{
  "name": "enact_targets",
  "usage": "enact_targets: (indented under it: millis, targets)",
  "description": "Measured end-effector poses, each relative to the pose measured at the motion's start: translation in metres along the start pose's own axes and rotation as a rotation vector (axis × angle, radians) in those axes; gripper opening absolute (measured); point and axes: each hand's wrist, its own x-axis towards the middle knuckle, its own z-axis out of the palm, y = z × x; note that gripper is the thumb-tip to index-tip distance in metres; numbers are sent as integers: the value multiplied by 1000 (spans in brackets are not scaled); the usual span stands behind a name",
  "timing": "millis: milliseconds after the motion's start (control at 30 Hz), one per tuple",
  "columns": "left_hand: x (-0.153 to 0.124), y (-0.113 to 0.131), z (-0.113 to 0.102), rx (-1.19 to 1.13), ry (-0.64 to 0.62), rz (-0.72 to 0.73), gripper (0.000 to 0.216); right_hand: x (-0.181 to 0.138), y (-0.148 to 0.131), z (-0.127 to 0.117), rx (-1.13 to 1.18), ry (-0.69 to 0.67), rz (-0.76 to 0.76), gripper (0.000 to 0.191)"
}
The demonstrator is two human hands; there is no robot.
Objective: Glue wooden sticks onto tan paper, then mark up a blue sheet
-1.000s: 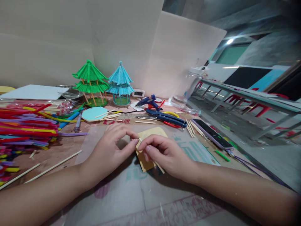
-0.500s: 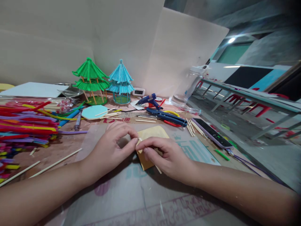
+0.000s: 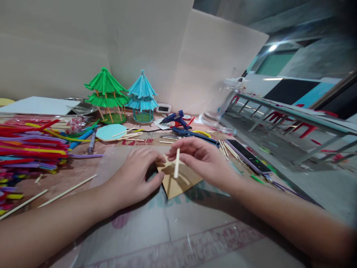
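In the head view my right hand (image 3: 205, 158) pinches a short pale wooden stick (image 3: 177, 163) between thumb and fingers, raised over a tan sheet of card (image 3: 174, 190). The stick stands nearly upright and casts a shadow on the card. At the card's left edge rests my left hand (image 3: 141, 173), thumb and fingers apart, with nothing visible between them. The card lies on a translucent plastic sheet (image 3: 134, 227) with faded print. My right hand and its fingers hide the far part of the card.
Behind are a green pavilion model (image 3: 106, 96), a blue one (image 3: 142, 98), a glue gun (image 3: 178, 119) and pliers (image 3: 195, 134). Left lies a pile of pipe cleaners (image 3: 30, 149); loose sticks (image 3: 68, 190) lie nearby. A phone (image 3: 248, 156) is at right, beside a clear jug (image 3: 221, 100).
My right hand has lifted from the card, tilting the stick from lying low to nearly upright. My left thumb and fingers have come apart. The card shows more of its surface.
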Motion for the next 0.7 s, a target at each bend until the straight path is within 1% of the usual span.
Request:
enact_targets:
  millis: [67, 133, 200, 267, 367, 467, 600, 700]
  targets:
    - [0, -1, 2, 77, -85, -10, 24, 3, -6, -13, -44, 18, -1, 6]
    - [0, -2, 4, 120, -130, -29, 26, 3, -12, -26, -104, 24, -47, 14]
    - [0, -3, 5, 131, -132, -30, 27, 2, -17, -35, -120, 21, -80, 24]
    - [1, -3, 6, 132, -127, -29, 27, 1, -19, -40, -45, -24, -40, 26]
    - [0, -4, 6, 131, -132, -35, 28, -1, -22, -38, 212, -133, 93, 23]
    - [-1, -6, 6, 134, -141, -30, 29, -6, -28, -31, 386, -173, 143, 19]
    - [-1, -7, 7, 140, -137, -19, 30, -10, -38, -24, 455, -184, 110, 15]
    - [-2, -7, 7, 140, -128, -5, 30, -8, -39, -21, 455, -190, 94, 13]
